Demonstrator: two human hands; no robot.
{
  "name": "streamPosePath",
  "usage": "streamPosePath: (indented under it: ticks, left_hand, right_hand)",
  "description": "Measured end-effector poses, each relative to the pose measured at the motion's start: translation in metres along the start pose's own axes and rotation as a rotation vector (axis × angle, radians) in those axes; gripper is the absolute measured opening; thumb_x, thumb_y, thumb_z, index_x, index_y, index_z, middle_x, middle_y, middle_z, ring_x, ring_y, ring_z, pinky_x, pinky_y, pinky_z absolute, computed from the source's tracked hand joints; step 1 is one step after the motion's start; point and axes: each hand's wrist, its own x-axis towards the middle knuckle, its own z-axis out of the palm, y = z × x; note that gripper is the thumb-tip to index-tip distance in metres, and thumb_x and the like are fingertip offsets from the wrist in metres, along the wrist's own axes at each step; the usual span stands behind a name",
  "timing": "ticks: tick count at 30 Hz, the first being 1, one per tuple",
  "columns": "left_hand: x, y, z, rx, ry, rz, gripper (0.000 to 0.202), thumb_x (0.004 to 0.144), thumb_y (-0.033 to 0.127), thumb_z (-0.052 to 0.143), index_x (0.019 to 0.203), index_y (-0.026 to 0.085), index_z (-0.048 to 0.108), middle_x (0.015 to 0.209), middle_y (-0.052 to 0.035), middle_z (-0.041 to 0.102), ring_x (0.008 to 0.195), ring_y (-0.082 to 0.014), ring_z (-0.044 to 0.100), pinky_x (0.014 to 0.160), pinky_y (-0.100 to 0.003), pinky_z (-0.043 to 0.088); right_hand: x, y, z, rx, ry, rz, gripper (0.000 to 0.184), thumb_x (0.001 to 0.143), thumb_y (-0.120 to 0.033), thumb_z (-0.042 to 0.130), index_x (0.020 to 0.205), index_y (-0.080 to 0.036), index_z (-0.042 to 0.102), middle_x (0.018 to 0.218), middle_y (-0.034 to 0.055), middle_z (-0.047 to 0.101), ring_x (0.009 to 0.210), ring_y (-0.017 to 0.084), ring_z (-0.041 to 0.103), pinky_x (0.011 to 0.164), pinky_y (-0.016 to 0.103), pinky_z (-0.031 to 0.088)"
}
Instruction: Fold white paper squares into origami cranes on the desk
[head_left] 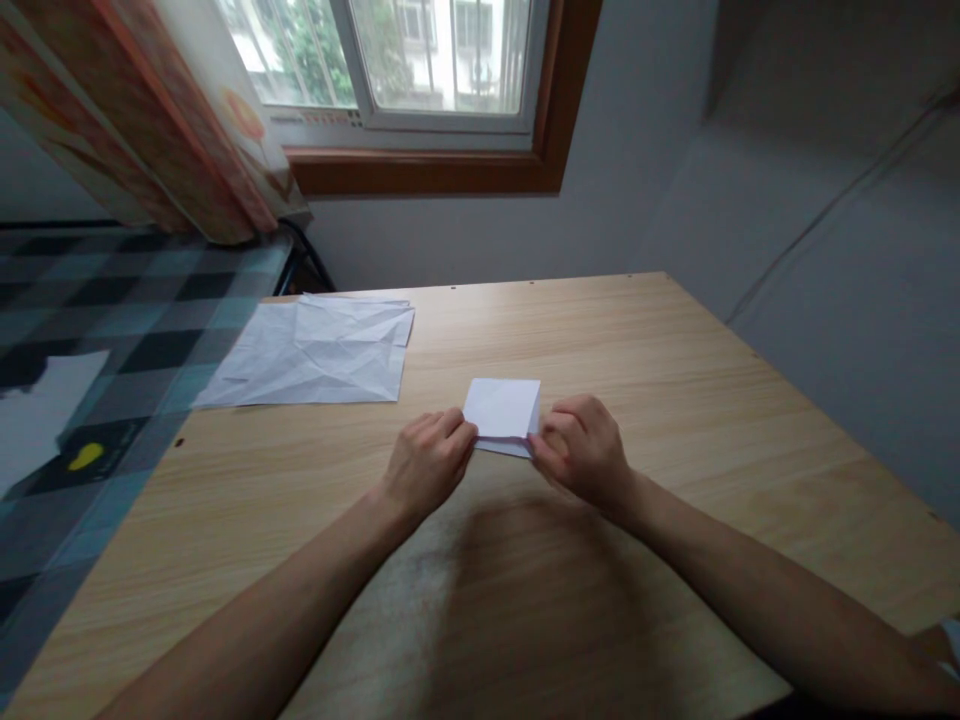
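A small folded sheet of white paper (502, 408) sits at the middle of the wooden table, its layers parted along the near edge. At its near left corner my left hand (433, 455) is closed, pinching the paper between thumb and curled fingers. My right hand (581, 450) pinches the near right corner in the same way, fingers curled in. Both hands hide the corners they grip.
Creased white sheets (337, 350) lie at the table's far left. Left of the wooden table (720, 420) is a checked cloth (157, 350) with a white sheet (56, 410) on it. A curtain (202, 120) hangs by the window, and a wall stands at right.
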Motion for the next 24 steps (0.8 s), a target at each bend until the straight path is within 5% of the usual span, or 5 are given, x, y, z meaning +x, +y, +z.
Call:
streamPosePath:
  ticks: [4,10,24]
  left_hand:
    - [0.000,0.001,0.000,-0.023,0.049,-0.008,0.024,0.095,0.018,0.048,0.074,0.017,0.060,0.072,-0.0026,0.057,0.061,-0.0140,0.052,0.059,-0.028,0.039]
    - [0.003,0.005,-0.003,-0.040,0.109,0.083,0.022,0.096,0.018,0.048,0.076,0.018,0.055,0.073,-0.0021,0.059,0.064,-0.0138,0.054,0.062,-0.027,0.041]
    - [0.005,0.009,-0.006,-0.044,0.220,0.350,0.020,0.096,0.022,0.051,0.077,0.019,0.054,0.067,0.0003,0.054,0.063,-0.0144,0.046,0.062,-0.029,0.038]
  right_hand:
    - [0.004,-0.007,0.000,0.063,-0.181,-0.135,0.015,0.093,-0.022,0.056,0.078,-0.021,0.062,0.080,0.0074,0.067,0.082,0.022,0.060,0.076,0.037,0.050]
    - [0.001,-0.002,0.014,0.201,-0.477,-0.123,0.025,0.095,-0.033,0.056,0.107,-0.014,0.067,0.103,0.0157,0.072,0.096,0.029,0.064,0.085,0.043,0.051]
    - [0.008,-0.008,0.021,0.159,-0.701,-0.096,0.037,0.094,-0.042,0.058,0.116,-0.013,0.064,0.123,0.0203,0.065,0.113,0.033,0.058,0.096,0.050,0.046]
